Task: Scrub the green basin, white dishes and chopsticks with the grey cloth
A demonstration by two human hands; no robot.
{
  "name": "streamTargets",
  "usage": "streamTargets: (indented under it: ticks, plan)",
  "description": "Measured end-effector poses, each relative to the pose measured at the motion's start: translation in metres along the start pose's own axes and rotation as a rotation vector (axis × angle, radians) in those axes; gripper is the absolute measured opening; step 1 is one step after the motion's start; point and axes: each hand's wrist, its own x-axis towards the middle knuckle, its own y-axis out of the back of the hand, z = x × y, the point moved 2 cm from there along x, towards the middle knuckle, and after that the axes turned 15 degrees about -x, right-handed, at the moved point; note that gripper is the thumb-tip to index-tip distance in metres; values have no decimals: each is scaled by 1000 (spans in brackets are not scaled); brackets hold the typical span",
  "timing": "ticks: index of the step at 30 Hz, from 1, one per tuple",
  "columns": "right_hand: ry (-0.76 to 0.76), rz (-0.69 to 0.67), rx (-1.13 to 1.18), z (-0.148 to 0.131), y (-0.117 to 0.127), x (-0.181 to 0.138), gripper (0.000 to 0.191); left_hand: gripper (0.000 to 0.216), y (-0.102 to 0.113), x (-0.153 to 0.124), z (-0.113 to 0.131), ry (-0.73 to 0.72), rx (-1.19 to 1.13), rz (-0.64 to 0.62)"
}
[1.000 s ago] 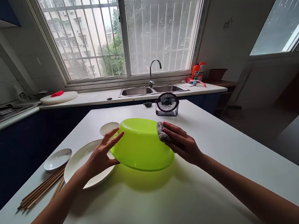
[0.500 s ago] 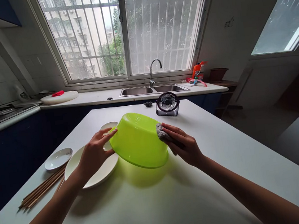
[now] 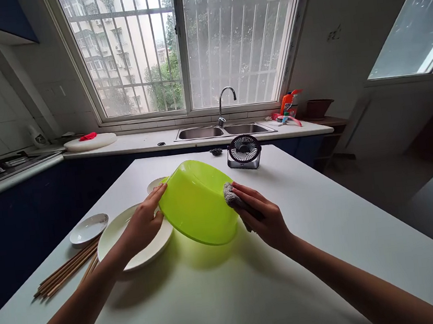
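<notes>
A bright green plastic basin (image 3: 199,211) is held tilted above the white table, its outer side turned towards me. My left hand (image 3: 146,218) grips its left edge between thumb and fingers. In my right hand (image 3: 265,216) is a bunched grey cloth (image 3: 232,196), pressed against the basin's right side. Beneath and beside my left hand lies a large white plate (image 3: 134,261). A smaller white dish (image 3: 89,229) and a bundle of wooden chopsticks (image 3: 66,270) rest left of it. Another small dish (image 3: 153,185) is partly hidden behind the basin.
A small black fan (image 3: 244,150) and a dark scouring pad (image 3: 216,152) stand at the table's far edge. Beyond, the counter holds a double sink (image 3: 201,133) with a tap, a round white chopping board (image 3: 91,142) and an orange bottle (image 3: 285,102).
The basin has turned and tilted slightly in my hands. My right hand has shifted a little left and down with the cloth along its side. The view has moved slightly.
</notes>
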Motion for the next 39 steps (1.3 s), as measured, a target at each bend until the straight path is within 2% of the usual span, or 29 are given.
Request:
streamTargets:
  ticks: [5,7,10,14,24,33,39]
  plan:
    - [36,0,-26,-3,-4,-3,50,71,-9,-7,9,86,-105,-27]
    - [49,-4,-37,-5,-4,-4,52,84,-15,-10,13,39,-49,-15]
    - [68,-7,-58,-7,-3,-5,56,116,-27,-14,14,-75,105,32]
    - [80,-15,-87,-9,-4,-5,55,132,-39,-16,6,-155,226,87]
    - [91,-39,-60,-4,-6,-5,60,127,-43,-19,4,-216,290,123]
    - [97,-116,-74,-5,-5,4,51,125,-43,-19,-2,-258,267,152]
    - [18,-212,-82,21,-7,26,40,125,-42,-19,-1,-313,298,172]
